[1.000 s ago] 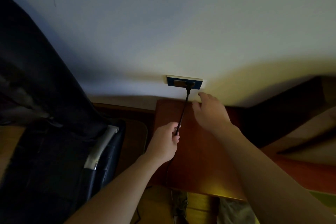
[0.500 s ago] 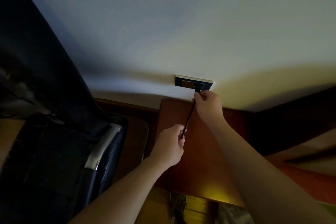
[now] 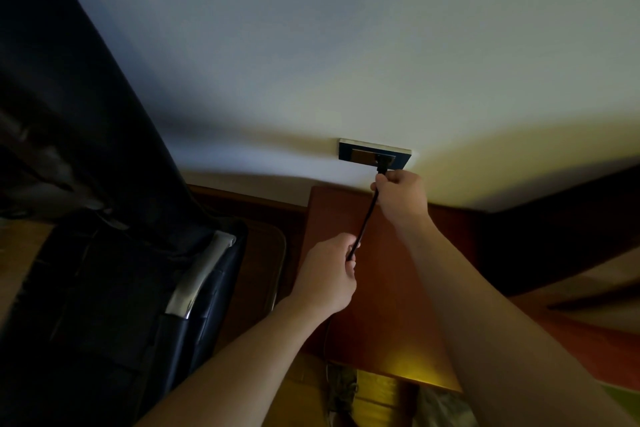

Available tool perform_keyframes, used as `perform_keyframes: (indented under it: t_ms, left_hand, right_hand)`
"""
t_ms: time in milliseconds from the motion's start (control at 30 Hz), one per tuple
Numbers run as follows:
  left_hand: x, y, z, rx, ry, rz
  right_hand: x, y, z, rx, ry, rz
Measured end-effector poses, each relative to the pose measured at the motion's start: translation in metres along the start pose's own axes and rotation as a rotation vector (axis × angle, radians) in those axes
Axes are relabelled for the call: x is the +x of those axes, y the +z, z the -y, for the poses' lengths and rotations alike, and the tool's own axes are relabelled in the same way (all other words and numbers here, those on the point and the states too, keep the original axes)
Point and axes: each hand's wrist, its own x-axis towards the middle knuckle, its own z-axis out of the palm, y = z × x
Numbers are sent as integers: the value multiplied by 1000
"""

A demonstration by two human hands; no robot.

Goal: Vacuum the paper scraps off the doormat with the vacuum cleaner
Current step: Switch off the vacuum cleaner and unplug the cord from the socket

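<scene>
A dark wall socket (image 3: 360, 153) sits low on the white wall, with a black plug (image 3: 382, 164) in its right half. My right hand (image 3: 403, 196) grips the black power cord (image 3: 366, 222) just below the plug. Lower down, my left hand (image 3: 329, 279) holds the same cord, which runs taut between the two hands. The vacuum cleaner, the doormat and the paper scraps are out of view.
A reddish wooden cabinet top (image 3: 384, 305) lies under the socket. A large dark padded bag (image 3: 104, 288) with a pale handle (image 3: 204, 274) leans against the wall at left. Dark wooden furniture (image 3: 554, 239) stands at right. The room is dim.
My right hand has gone from hovering open beside the cord to gripping it right under the plug. My left hand has kept its hold on the cord lower down.
</scene>
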Motion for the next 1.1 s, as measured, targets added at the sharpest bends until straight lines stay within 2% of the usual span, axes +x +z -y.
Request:
perform_keyframes:
  t_ms: [467,600,733,800,967,1100]
  left_hand:
    - [-7,-8,-9,-36,30,-42]
    - [-37,3,19,25,-20,88]
    - [-92,4,61,-63,-149,127]
    - [-99,-1,69,-87,-157,76]
    - [-124,-4,69,-200,-138,17]
    - [-163,-11,64,-227,-78,-6]
  right_hand:
    - [-2,4,6,11,49,-68]
    - [-39,21,-22,-130,110,24]
    - [-89,44,-67,2,215,96]
    - [-92,51,-64,-1,184,87]
    - [-126,48,-39,-55,-24,67]
    - [-168,38,-35,-61,-70,60]
